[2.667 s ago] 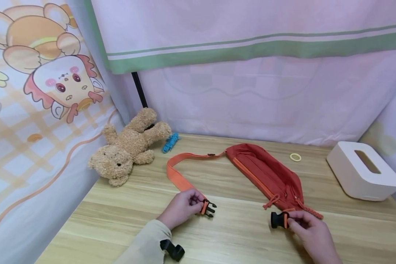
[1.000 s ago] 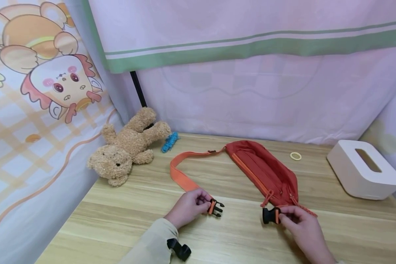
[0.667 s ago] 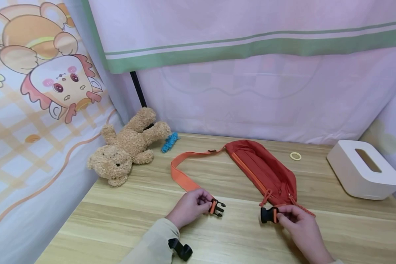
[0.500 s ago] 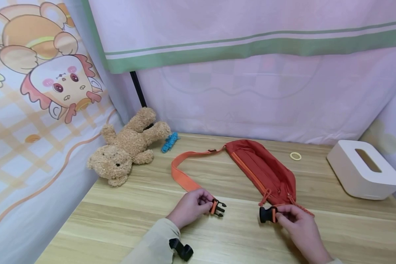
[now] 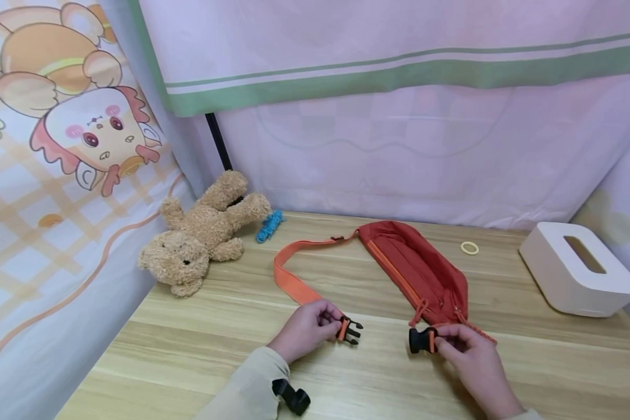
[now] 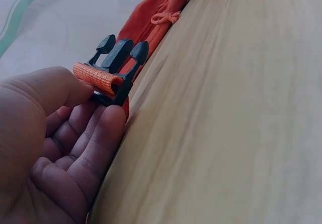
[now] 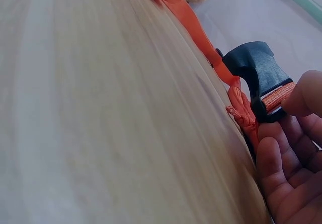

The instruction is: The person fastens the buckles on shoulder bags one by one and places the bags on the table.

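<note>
left hand: curled, thumb and fingers pinching the pronged buckle, prongs sticking out past the fingertips
right hand: pinching the socket buckle, opening facing the prongs, a gap between them

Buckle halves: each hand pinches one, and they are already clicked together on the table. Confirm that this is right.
Not clicked together. In the head view the left hand pinches the pronged half and the right hand pinches the socket half, with bare table showing between them. The rest holds: one half in each hand.
</note>
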The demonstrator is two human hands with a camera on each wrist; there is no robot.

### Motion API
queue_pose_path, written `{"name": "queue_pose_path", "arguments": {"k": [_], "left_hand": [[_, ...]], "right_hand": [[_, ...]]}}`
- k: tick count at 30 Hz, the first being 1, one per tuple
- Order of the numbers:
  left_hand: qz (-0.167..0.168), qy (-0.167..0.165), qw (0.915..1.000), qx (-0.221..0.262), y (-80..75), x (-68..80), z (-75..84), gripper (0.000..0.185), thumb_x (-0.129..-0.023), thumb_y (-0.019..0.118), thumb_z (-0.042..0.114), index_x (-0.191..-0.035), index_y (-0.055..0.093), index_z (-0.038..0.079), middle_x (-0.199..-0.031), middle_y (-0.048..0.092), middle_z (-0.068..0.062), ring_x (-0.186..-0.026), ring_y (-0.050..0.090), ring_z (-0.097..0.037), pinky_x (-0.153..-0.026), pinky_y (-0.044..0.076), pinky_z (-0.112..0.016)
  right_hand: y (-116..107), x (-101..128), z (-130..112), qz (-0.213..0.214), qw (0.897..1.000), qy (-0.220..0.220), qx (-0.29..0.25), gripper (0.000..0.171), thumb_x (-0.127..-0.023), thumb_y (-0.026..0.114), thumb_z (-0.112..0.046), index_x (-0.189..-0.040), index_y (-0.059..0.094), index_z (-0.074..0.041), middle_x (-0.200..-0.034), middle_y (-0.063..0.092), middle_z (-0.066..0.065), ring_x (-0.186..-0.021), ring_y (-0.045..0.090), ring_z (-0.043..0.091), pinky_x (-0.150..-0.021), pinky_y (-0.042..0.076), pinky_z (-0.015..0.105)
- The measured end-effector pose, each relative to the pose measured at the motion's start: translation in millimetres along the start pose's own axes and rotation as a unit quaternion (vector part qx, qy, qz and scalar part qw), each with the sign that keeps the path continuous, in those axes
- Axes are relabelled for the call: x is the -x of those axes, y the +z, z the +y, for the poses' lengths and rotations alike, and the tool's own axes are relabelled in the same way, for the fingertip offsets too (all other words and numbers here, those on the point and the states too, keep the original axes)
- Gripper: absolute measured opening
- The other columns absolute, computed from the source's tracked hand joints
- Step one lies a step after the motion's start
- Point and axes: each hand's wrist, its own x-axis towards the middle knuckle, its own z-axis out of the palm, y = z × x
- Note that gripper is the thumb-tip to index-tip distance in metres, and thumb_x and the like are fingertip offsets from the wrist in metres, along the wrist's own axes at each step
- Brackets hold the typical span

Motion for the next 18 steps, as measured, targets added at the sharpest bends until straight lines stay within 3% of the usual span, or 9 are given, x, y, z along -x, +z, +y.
{"name": "queue_pose_path", "arguments": {"k": [18], "left_hand": [[0.000, 0.006, 1.0000, 0.001, 7.8, -2.9, 2.0, 0.007, -0.095, 0.069, 0.012, -0.099, 0.068, 0.018, -0.088, 0.066, 0.007, -0.079, 0.062, -0.011, -0.069, 0.053, -0.025]], "right_hand": [[7.7, -0.8, -3.0, -0.005, 1.000, -0.008, -0.016, 0.010, -0.087, 0.074, -0.003, -0.097, 0.073, -0.004, -0.093, 0.070, 0.007, -0.078, 0.058, 0.006, -0.065, 0.051, 0.021]]}}
